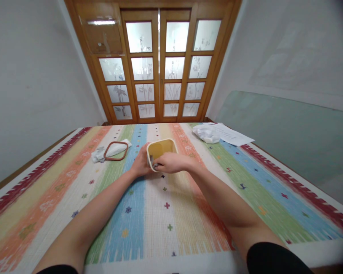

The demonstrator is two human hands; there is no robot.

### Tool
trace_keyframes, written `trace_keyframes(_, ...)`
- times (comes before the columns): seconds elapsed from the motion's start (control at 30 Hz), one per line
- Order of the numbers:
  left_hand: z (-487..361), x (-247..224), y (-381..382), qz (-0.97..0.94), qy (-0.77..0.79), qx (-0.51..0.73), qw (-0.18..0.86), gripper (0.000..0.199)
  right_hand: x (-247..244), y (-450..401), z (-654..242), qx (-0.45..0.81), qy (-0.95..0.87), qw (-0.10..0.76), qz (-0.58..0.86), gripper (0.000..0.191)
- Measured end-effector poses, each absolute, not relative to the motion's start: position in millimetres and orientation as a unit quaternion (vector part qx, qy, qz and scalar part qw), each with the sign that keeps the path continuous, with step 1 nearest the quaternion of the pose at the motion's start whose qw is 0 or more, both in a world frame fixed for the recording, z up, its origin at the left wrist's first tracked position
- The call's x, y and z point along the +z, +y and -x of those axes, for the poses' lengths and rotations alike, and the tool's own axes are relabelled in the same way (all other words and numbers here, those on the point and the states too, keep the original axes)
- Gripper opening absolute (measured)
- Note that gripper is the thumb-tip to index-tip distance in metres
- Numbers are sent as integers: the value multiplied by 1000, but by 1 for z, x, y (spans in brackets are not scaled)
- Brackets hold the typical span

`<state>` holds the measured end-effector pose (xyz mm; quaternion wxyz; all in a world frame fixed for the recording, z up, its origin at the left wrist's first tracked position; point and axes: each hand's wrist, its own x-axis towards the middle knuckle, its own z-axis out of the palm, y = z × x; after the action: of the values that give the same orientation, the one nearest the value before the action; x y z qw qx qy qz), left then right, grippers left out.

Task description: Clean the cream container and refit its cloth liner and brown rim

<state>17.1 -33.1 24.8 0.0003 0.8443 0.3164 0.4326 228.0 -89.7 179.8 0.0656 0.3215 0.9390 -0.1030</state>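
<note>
A pale yellow, open-topped container (163,145) stands tilted at the middle of the table. My left hand (141,161) is wrapped round its left side. My right hand (169,163) reaches over the near rim with its fingers closed on a small greyish thing (156,166) at the container's near left corner, too small to name. To the left lies a reddish-brown square ring (116,151), resting partly on a crumpled white cloth or tissue (98,155).
A striped, patterned cloth (157,228) covers the table. Toward the back right are a crumpled white bag (207,134) and printed paper sheets (234,135). Wooden doors with glass panes (160,68) stand beyond the table, and a pale green panel (288,133) leans at the right.
</note>
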Motion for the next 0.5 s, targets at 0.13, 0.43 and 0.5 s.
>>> trace_keyframes(0.13,-16,24,-32,-837,330,437,12,117,184,-88,-231,-106,937,47,-329,33)
trace_keyframes(0.43,-15,27,-35,-849,306,430,-2,120,156,-88,-210,-83,924,80,-363,37)
trace_keyframes(0.5,-14,24,-32,-846,304,439,-4,122,175,-102,-219,-92,936,75,-330,35)
